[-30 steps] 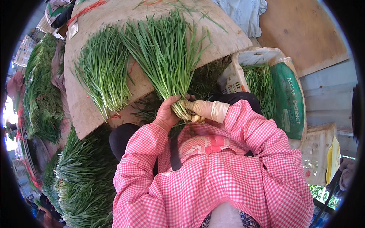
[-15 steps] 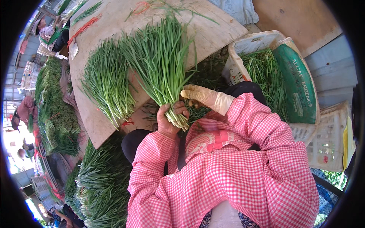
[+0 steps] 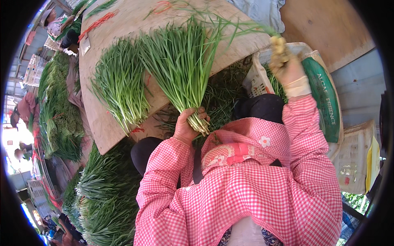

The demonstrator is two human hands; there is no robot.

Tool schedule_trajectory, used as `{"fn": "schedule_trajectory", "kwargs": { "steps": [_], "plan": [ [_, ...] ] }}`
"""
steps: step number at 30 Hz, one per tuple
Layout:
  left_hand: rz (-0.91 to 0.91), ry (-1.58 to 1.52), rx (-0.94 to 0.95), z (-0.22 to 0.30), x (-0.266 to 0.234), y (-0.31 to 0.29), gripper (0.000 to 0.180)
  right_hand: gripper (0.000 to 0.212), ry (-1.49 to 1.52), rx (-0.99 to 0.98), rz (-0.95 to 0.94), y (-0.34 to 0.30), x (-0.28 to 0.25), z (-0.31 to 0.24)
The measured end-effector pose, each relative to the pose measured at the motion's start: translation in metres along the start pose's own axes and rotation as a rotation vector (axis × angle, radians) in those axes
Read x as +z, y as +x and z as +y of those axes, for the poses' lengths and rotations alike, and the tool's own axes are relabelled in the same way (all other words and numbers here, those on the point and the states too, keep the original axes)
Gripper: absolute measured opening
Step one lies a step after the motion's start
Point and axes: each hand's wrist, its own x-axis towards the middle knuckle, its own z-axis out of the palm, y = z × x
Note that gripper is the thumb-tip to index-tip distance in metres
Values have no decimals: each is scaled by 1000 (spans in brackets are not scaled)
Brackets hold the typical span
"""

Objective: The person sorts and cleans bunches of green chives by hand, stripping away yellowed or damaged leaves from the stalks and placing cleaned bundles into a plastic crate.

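Note:
My left hand (image 3: pixel 186 128) is wrapped round the pale stem ends of a bunch of garlic chives (image 3: pixel 180 67), whose green leaves fan out over the wooden board (image 3: pixel 102 135). Off to the right and raised, my gloved right hand (image 3: pixel 286 67) is smeared by motion above the white crate. A few loose chive leaves (image 3: pixel 250 28) trail leftward from its fingertips, and it seems to grip them. Beside the held bunch, on the left, another bunch of chives (image 3: pixel 120 80) lies on the board.
A white crate (image 3: pixel 259 76) with chives and a green sack (image 3: pixel 320 88) stands at the right. Chives are heaped (image 3: pixel 108 192) at lower left, with another pile (image 3: pixel 61 106) beyond. Red ties (image 3: pixel 96 25) lie on the board. A co-worker (image 3: pixel 55 24) sits at far upper left.
My right hand has swung away from the bunch, up and right over the crate, with leaves trailing from it. The left hand still grips the bunch.

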Motion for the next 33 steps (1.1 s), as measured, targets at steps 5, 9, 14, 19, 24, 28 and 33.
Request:
{"fn": "schedule_trajectory", "kwargs": {
  "steps": [5,9,14,19,24,28,33],
  "plan": [
    [42,94,14,-4,-2,4,27,27,-689,-145,-127,-18,34,10],
    [79,214,36,-7,-2,6,29,23,-1084,131,-405,-6,4,95],
    [54,262,8,-9,-7,9,34,25,-1765,112,-508,-29,-12,161],
    [207,295,46,-12,3,8,31,26,-2207,-146,-575,-54,4,185],
    [181,162,-24,-4,4,8,24,27,-2108,-31,-843,-57,-8,149],
    [170,97,1,-5,4,8,25,15,-2164,2,-368,-39,-46,124],
    [65,99,-12,-4,2,9,28,49,-1676,-16,-540,-48,-45,154]
  ]
}}
